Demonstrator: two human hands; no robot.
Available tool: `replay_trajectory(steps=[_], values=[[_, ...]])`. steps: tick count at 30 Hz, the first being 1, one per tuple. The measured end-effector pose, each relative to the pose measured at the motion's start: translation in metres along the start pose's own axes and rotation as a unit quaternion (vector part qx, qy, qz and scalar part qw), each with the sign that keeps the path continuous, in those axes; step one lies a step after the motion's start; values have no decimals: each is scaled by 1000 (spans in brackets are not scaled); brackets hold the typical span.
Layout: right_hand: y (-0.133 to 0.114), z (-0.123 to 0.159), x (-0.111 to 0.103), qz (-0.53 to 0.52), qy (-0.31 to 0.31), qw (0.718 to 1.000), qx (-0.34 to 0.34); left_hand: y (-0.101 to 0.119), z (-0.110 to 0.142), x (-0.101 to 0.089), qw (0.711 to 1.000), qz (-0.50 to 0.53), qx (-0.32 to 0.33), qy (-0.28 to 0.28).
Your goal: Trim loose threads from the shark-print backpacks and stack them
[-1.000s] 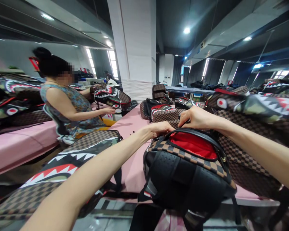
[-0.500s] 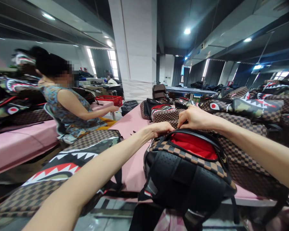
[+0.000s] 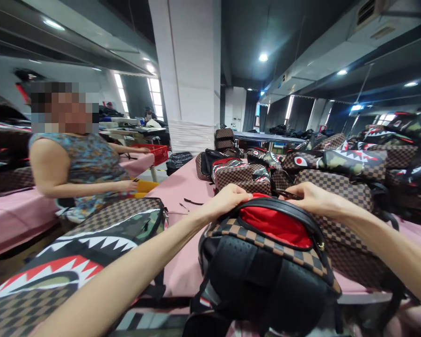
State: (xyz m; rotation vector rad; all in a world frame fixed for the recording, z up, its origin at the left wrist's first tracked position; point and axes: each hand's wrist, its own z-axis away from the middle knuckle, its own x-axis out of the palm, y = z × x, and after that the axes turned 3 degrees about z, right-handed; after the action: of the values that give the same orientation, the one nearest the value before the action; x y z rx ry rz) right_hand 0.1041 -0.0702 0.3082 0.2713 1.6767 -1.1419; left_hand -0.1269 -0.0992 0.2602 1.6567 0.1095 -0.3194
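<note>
A backpack (image 3: 266,276) with brown check trim and a black padded back stands upright in front of me, its back side toward me. Its top is unzipped and red lining (image 3: 270,224) shows inside, behind a black carry handle. My left hand (image 3: 233,199) is closed on the far left edge of the opening, by the red lining. At the far right edge, my right hand (image 3: 307,199) pinches a dark strip of the backpack's rim; the fingertips are partly hidden. A check backpack with a shark-mouth print (image 3: 87,252) lies to my left.
More check and shark-print backpacks (image 3: 337,187) are piled on the right and at the back of the pink table (image 3: 182,224). Thin black strips (image 3: 192,201) lie on it. A person (image 3: 91,164) sits at the left, near a red basket (image 3: 157,153). A white pillar (image 3: 192,84) stands behind.
My hands have moved apart along the far rim, the right one going right. Red lining now shows at the far edge. The seated person has turned toward me.
</note>
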Motion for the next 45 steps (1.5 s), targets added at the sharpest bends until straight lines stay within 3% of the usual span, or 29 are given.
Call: replay_trajectory(steps=[3, 7, 11, 14, 15, 16, 18, 21, 23, 24, 26, 29, 31, 33, 35, 37, 41, 43, 45], values=[[-11, 4, -13, 71, -60, 995, -30, 2, 1, 3, 1000, -26, -11, 0], [-14, 3, -27, 126, -46, 990, -33, 7, 2, 3, 999, -37, -22, -1], [4, 12, -16, -44, -30, 999, 4, 13, 14, 4, 996, -86, 9, 27], [20, 21, -2, -189, -22, 982, 10, 19, 38, 13, 958, -171, 145, 181], [23, 22, 2, -215, -21, 976, 8, 21, 47, 19, 933, -200, 208, 214], [25, 22, 5, -233, -22, 972, 5, 23, 55, 26, 914, -229, 262, 207], [26, 19, 8, -251, -22, 968, -3, 29, 66, 40, 905, -290, 302, 79], [21, 9, 8, -255, 0, 967, -7, 40, 61, 54, 900, -343, 200, -179], [19, 6, 8, -253, 31, 967, -9, 46, 47, 53, 891, -334, 132, -277], [19, 7, 8, -252, 60, 966, -16, 47, 38, 50, 890, -325, 117, -298], [22, 19, 10, -240, 172, 955, -34, 45, 20, 40, 903, -318, 122, -262], [35, 50, 24, -188, 335, 923, -34, 35, -2, 23, 925, -326, 145, -133], [46, 65, 40, -139, 309, 941, -21, 29, -12, 17, 935, -317, 134, -85], [52, 67, 56, -101, 264, 959, 0, 28, -19, 17, 951, -281, 100, -80], [52, 56, 69, -119, 239, 963, 13, 31, -23, 20, 966, -235, 68, -90], [48, 40, 77, -190, 212, 959, 4, 36, -19, 23, 971, -212, 84, -70], [48, 21, 79, -343, 119, 931, -20, 38, 22, 13, 954, -195, 200, 108], [56, 18, 78, -381, 93, 920, -22, 27, 56, 4, 951, -154, 180, 197], [63, 16, 76, -391, 88, 916, -24, 8, 87, -2, 962, -130, 95, 222]])
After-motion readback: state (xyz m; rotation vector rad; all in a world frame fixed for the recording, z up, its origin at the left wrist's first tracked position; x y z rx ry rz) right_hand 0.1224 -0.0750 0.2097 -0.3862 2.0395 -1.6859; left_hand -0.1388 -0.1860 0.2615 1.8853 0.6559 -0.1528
